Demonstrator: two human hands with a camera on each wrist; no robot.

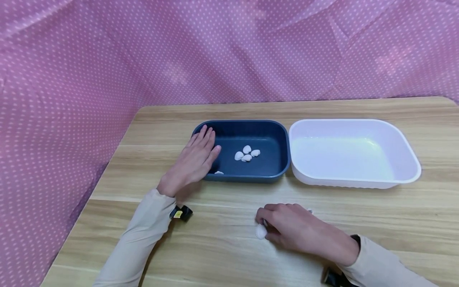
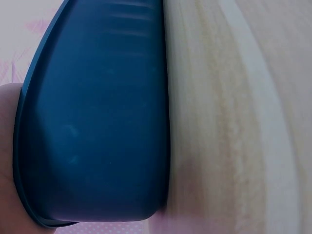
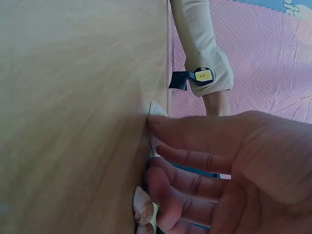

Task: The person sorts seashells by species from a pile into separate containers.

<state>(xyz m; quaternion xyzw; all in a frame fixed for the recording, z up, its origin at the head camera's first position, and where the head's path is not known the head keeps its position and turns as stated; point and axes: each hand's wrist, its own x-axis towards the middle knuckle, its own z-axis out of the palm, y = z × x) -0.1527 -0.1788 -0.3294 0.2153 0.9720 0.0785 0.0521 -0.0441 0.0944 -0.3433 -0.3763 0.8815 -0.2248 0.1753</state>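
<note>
Right hand (image 1: 297, 231) pinches shell (image 1: 261, 231); wrist view reveals second shell (image 3: 144, 207).

Plenty of bare table (image 1: 222, 255) along the near edge and toward the left edge. The far middle is blocked by the blue tray (image 1: 276, 135) and the white tray (image 1: 408, 157), sitting practically rim to rim (no passing between them). The left hand (image 1: 193, 161) covers the blue tray's left rim; the pink curtain (image 1: 71, 99) walls the left and far edges.

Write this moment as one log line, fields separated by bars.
left hand: flat on dark blue tray rim | right hand: pinching white shell on table | white tray: no shells
</note>
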